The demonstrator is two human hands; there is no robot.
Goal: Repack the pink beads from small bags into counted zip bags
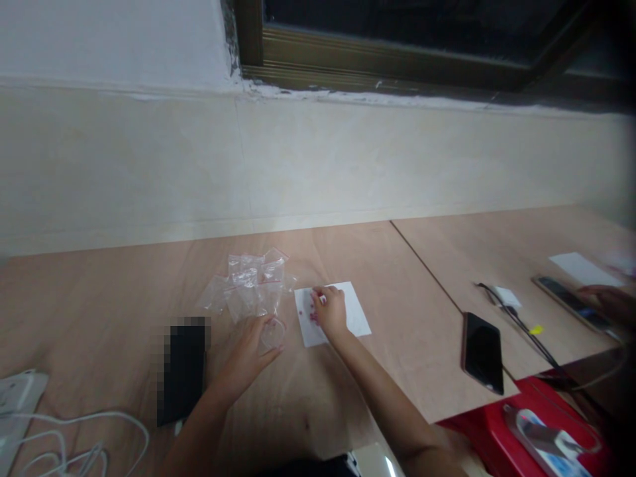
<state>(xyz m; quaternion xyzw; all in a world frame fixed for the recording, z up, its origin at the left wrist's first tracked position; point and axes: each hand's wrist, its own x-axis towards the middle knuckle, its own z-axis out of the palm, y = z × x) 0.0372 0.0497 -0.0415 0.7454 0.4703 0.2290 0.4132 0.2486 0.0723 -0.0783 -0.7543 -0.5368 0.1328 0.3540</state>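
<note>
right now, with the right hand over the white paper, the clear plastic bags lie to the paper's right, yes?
No: in the head view, the clear plastic bags lie left of the white paper; the right hand is over it.

An indoor room with a shared work surface; whether workroom, office or dormitory is unclear. Wood-topped tables (pixel 397 285) line a pale wall (pixel 149 159) beneath a brown-framed window (pixel 397 26), with a white power strip (pixel 20 397), a smartphone (pixel 481 354) and a red plastic stool (pixel 489 424).

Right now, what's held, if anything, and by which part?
The left hand holds a clear round item by its edge; whether the right hand holds anything is unclear.
</note>
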